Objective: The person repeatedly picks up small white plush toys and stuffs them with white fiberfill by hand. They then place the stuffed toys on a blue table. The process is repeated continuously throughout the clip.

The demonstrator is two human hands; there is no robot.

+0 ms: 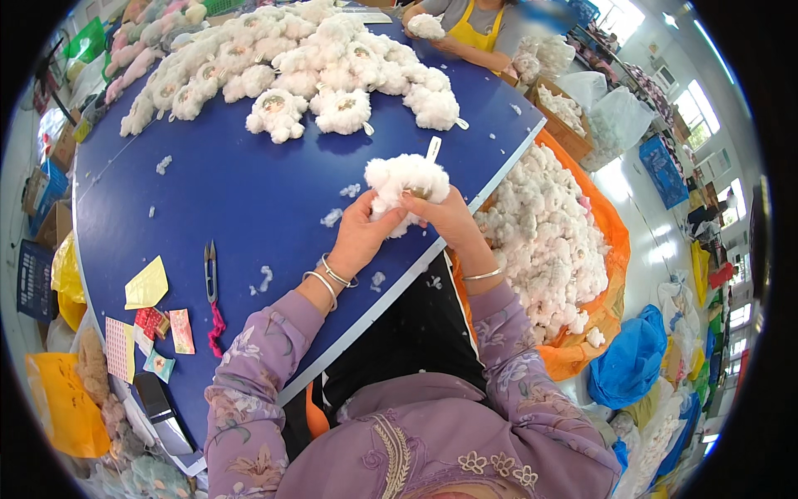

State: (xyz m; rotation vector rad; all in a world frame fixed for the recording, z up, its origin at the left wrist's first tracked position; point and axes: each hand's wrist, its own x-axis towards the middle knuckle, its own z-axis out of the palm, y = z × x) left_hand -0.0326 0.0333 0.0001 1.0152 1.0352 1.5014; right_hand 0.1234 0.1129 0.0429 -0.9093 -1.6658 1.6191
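Note:
Both of my hands grip a small white plush toy over the near right edge of the blue table. It has fluffy fur, a brownish face patch and a white loop tag sticking up from its top. My left hand pinches its lower left side, thumb pressed into the fur. My right hand closes on its right side beside the face patch, with the fingertips partly sunk in the fur. A big heap of similar white plush toys lies across the far side of the table.
Thread snips with a pink cord, paper pieces and a black phone-like object lie at left. Fluff tufts dot the table. At right stands an orange sack of white plush pieces. A person in a yellow apron works across the table.

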